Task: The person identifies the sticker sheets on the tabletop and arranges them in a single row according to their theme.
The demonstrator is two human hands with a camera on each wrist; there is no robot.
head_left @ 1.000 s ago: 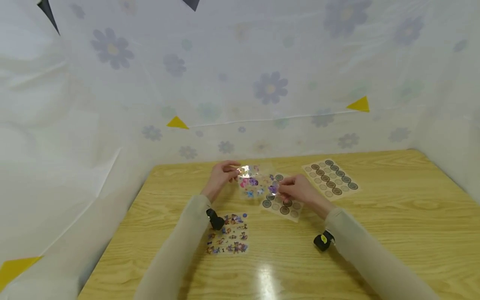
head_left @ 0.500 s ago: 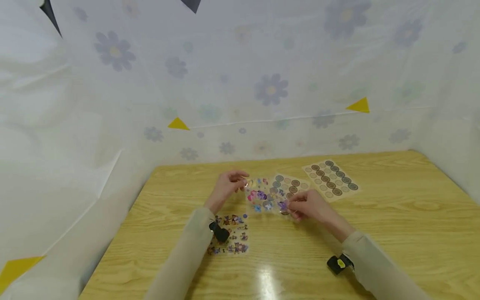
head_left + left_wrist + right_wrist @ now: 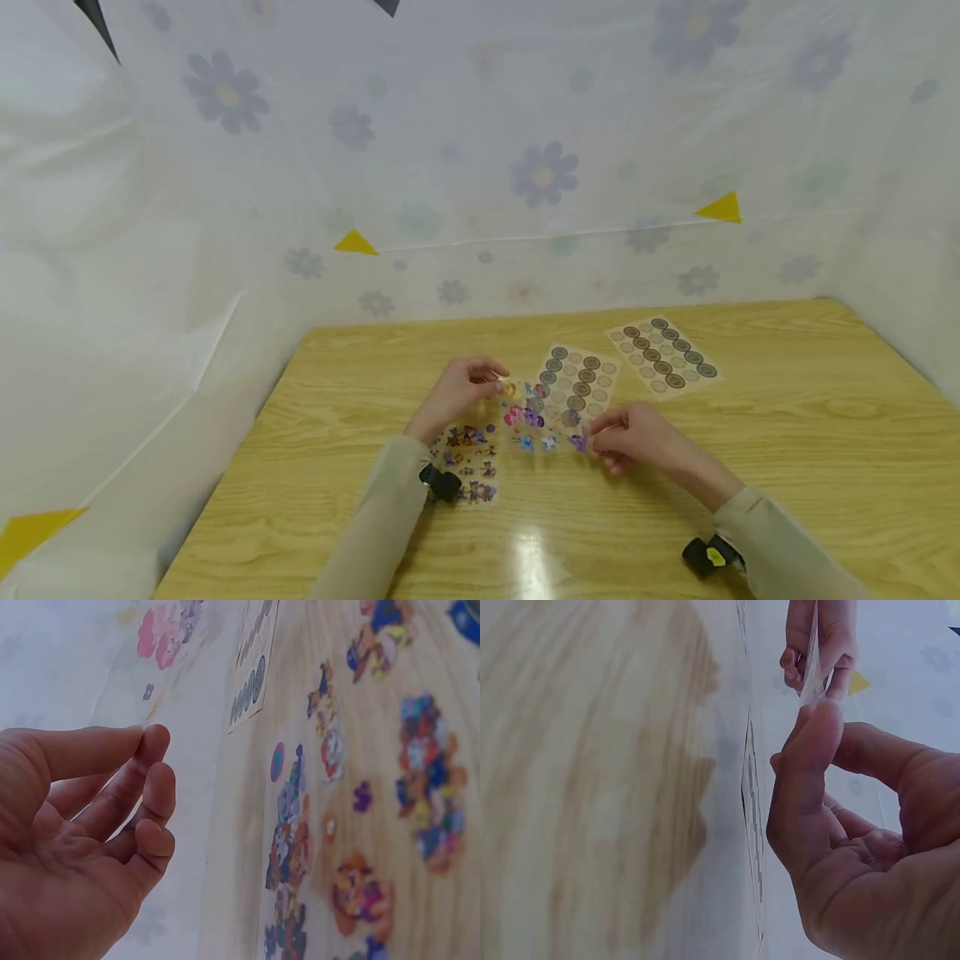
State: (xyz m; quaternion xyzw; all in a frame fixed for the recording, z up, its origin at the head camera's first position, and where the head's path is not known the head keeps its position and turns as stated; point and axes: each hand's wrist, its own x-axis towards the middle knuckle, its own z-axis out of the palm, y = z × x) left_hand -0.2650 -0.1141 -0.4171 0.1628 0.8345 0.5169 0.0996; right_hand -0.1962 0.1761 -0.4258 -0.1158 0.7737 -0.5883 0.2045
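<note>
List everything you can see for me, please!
table: one, yellow-brown, low in view
held sticker sheet: one, clear with colourful pictures, raised above the table
character sheet: one, clear with brown and blue figures, front left among the sheets
nearer circle sheet: one, cream with grey-brown circles, mid-table
farther circle sheet: one, same colours, back right
flowered cloth: at least one, white, behind the table
triangles: three, yellow, against white cloth
dark shapes: two, dark grey, top edge
wrist devices: two, black, one per wrist
sleeves: two, cream, on the arms
left grip: one, bare, pinching the held sticker sheet's left edge
right grip: one, bare, pinching its right edge
</note>
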